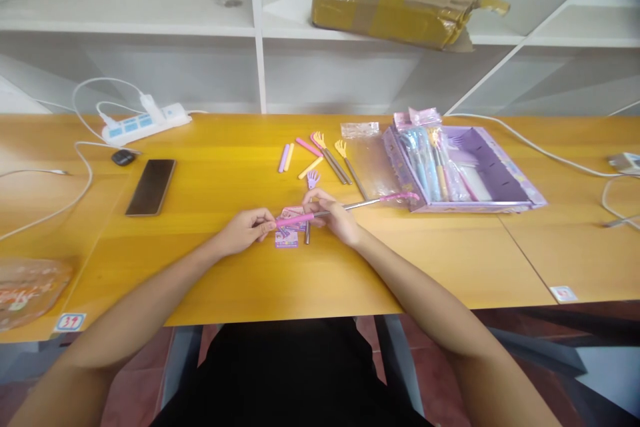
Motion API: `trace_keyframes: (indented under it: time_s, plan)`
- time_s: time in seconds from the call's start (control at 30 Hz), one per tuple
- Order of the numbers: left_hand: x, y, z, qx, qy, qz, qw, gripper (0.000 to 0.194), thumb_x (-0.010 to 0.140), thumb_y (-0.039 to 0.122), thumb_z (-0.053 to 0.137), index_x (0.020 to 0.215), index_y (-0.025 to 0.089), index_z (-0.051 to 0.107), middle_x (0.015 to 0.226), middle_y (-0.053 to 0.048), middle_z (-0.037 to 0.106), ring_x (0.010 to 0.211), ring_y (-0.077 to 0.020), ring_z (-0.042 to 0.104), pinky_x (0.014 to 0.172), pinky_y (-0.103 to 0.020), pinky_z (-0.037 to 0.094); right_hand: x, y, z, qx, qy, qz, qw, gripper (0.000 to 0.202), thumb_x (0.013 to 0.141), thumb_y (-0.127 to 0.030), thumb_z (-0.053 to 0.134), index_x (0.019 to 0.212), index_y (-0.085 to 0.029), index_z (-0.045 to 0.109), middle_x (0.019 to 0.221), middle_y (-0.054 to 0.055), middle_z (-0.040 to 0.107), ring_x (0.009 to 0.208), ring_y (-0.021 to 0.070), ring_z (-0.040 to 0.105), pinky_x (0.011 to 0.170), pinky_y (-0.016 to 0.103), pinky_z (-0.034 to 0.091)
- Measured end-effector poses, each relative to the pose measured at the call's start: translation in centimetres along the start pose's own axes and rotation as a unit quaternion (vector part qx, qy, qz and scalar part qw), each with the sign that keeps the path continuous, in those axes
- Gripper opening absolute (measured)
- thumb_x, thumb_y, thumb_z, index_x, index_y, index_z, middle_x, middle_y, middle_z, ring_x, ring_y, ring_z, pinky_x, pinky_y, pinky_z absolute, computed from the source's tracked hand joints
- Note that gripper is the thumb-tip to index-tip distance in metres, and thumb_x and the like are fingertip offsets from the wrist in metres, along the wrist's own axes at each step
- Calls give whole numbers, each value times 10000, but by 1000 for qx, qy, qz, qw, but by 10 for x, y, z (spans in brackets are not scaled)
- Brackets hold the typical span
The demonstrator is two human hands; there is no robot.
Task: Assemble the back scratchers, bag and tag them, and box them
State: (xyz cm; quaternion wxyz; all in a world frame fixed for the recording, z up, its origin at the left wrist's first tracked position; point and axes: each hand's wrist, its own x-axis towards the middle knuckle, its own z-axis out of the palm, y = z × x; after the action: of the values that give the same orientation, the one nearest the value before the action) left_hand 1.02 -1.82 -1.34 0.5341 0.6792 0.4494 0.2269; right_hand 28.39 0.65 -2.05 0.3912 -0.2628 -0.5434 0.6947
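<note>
A long rod with a pink grip (296, 220), a metal shaft and a pink head at its right end lies across both hands. My left hand (249, 230) pinches the grip's left end. My right hand (334, 215) is closed round the metal shaft beside the grip. Under the rod are small printed cards (287, 239) and a purple hand-shaped piece (313, 179) on a metal shaft. Beyond my hands lie two yellow hand-shaped heads on metal rods (336, 164), a purple tube (283, 158), yellow tubes (311, 167) and a pink tube (309, 147).
A purple box (510, 163) with bagged pieces stands to the right, beside clear plastic bags (373, 160). A phone (151, 187), a power strip (147, 125) and cables are on the left. A taped carton (390, 3) rests on the shelf.
</note>
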Motion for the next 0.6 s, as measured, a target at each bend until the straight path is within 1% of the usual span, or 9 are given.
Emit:
trace_keyframes:
  time_s: [0.1, 0.2, 0.33, 0.43, 0.5, 0.53, 0.6]
  plan:
    - [0, 1, 1, -7, 3, 3, 1000, 340, 975, 528, 623, 880, 202, 634, 595, 56, 547, 555, -129, 478, 590, -263, 372, -1, 2, 2, -13, -7, -16, 1000, 329, 995, -532, 504, 1057, -221, 591, 669, -49, 474, 548, 131, 317, 566, 268, 235]
    - [1, 0, 2, -14, 8, 10, 1000, 341, 975, 528, 624, 884, 199, 636, 594, 58, 540, 547, -125, 465, 579, -260, 360, -2, 4, 7, -18, -2, -8, 1000, 349, 999, -563, 521, 1055, -228, 603, 678, -45, 491, 555, 135, 350, 560, 265, 276]
    - [2, -2, 1, -14, 1, 6, 1000, 329, 985, 511, 626, 889, 196, 633, 607, 56, 546, 554, -121, 465, 575, -257, 359, -6, 1, 17, -24, -5, 6, 1000, 411, 1011, -636, 531, 1075, -238, 609, 788, -6, 586, 643, 151, 472, 589, 259, 353]
    - [3, -3, 0, -26, -17, -3, 1000, 322, 1004, 509, 614, 927, 197, 631, 633, 52, 567, 567, -123, 495, 587, -260, 389, -9, -6, 20, -66, -15, -2, 998, 462, 1039, -658, 494, 1157, -232, 631, 855, 12, 616, 671, 151, 471, 604, 266, 354]
    - [2, -4, 0, -55, -15, 6, 998, 327, 1011, 521, 610, 945, 201, 614, 648, 49, 583, 594, -132, 541, 625, -273, 440, -11, -12, 16, -99, 1, -11, 995, 463, 1033, -650, 540, 1210, -236, 647, 807, -9, 569, 638, 143, 424, 584, 266, 322]
    - [2, -4, 1, -69, -8, 13, 997, 332, 1011, 528, 611, 948, 202, 605, 651, 48, 590, 608, -137, 562, 646, -282, 462, -11, -15, 12, -108, 20, -21, 994, 456, 1019, -645, 578, 1207, -237, 660, 767, -24, 526, 614, 137, 392, 566, 266, 294]
    - [2, -5, 1, -86, 16, 24, 996, 345, 1009, 539, 621, 950, 199, 594, 652, 44, 603, 625, -144, 590, 674, -296, 489, -10, -20, 1, -105, 76, -57, 990, 433, 983, -640, 641, 1124, -234, 689, 691, -45, 434, 572, 131, 328, 537, 272, 242]
